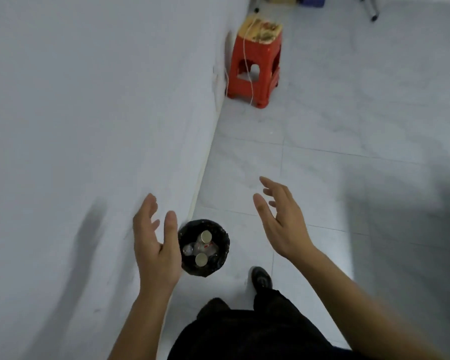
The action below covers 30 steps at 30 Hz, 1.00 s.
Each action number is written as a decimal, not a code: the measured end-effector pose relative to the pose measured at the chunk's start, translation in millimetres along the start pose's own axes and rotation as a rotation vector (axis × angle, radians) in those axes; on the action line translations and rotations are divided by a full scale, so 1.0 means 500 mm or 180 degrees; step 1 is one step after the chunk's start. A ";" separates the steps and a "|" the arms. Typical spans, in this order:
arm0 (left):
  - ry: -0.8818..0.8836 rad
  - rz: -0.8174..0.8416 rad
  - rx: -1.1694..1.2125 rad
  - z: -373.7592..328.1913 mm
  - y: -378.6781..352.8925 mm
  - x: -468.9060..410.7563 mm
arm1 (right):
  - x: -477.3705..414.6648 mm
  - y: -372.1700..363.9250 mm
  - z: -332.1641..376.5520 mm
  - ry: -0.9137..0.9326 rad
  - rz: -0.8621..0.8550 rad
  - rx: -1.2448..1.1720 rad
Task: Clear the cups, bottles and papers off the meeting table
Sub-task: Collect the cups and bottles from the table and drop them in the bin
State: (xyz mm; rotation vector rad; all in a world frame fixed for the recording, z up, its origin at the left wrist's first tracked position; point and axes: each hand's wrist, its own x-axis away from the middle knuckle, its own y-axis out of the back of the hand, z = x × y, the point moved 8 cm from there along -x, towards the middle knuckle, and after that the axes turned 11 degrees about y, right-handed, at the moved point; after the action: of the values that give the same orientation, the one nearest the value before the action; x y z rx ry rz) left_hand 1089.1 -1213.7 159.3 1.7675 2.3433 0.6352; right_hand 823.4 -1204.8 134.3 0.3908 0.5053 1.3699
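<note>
A small round bin (222, 236) lined with a black bag stands on the floor by the wall. Inside it lie clear plastic bottles (204, 244) with pale caps facing up. My left hand (155, 242) hovers just left of the bin, fingers straight, palm turned inward, holding nothing. My right hand (281, 219) is raised to the right of the bin, fingers spread and relaxed, also holding nothing. No meeting table is in view.
A white wall (89, 126) fills the left side. A red plastic stool (255, 63) with a worn yellowish top and a white cord stands against it further on. Pale floor tiles (348, 152) stretch to the right. My dark shoe (261, 278) is beside the bin.
</note>
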 end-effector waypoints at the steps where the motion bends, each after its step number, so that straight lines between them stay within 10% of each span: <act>1: -0.0048 0.0079 0.0054 -0.013 0.004 0.029 | 0.039 0.032 0.015 -0.0007 -0.0194 0.0009; 15: -0.0786 0.2287 -0.0218 -0.055 -0.105 0.319 | 0.840 0.187 0.111 -0.1683 -0.2930 0.0579; 23: -0.2109 0.3959 -0.0367 -0.131 -0.211 0.875 | 1.379 0.256 0.200 -0.2506 -0.4640 0.1103; 30: -0.2126 0.4874 -0.0504 -0.014 -0.254 1.368 | 1.822 0.300 0.188 -0.2937 -0.5290 0.1071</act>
State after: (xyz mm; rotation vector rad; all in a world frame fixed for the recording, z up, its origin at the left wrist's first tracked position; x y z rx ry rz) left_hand 768.5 -598.2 209.5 2.7728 0.2443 0.1946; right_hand 863.4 -279.2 190.6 0.5905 0.1215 -0.5423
